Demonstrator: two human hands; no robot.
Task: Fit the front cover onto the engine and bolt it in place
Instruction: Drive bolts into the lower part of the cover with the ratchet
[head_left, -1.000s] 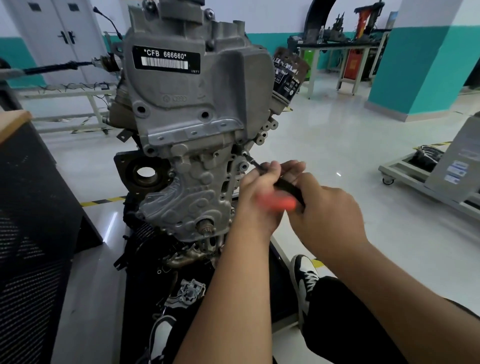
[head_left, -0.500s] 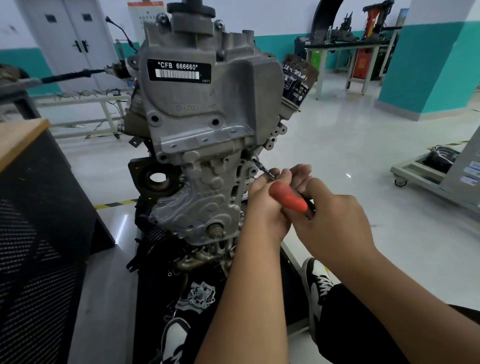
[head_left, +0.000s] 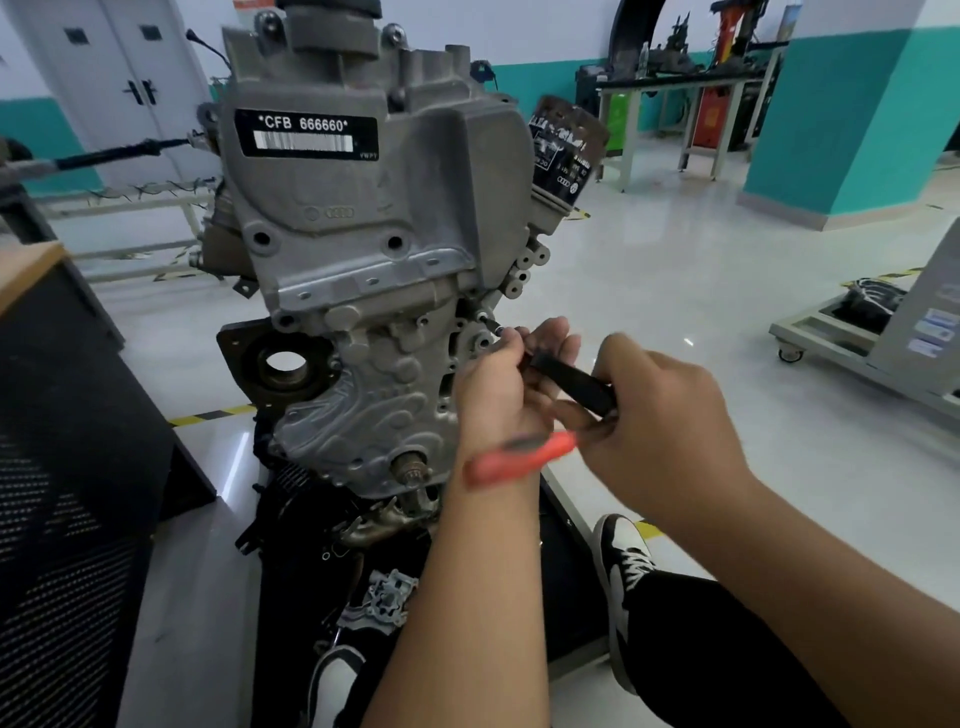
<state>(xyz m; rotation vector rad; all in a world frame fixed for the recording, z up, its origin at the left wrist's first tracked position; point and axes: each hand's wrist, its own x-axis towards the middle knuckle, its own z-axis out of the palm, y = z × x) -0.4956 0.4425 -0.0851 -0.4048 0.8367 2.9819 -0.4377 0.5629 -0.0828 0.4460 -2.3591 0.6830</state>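
Engine (head_left: 363, 218): stands upright on a black stand.
Front cover (head_left: 363, 395): sits on the engine's front.
Left hand (head_left: 498, 384): fingers curled round the tool's shaft by the cover's right edge.
Right hand (head_left: 670, 415): holds the tool (head_left: 566, 382), whose red handle (head_left: 519, 460) is blurred.

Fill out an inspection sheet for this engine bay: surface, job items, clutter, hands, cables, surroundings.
Surface: glossy pale floor; engine upright on a dark stand.
Job's things: front cover seated on the engine; a bolt at its right edge with the driver on it; the driver's red handle is blurred.
Clutter: small cast part on the stand below the engine.
Hands: left hand steadies the driver's shaft; right hand grips the driver's black body.
Cables: black cable running left from the engine.
Surroundings: oil filter, wheeled cart, workbench, double doors.
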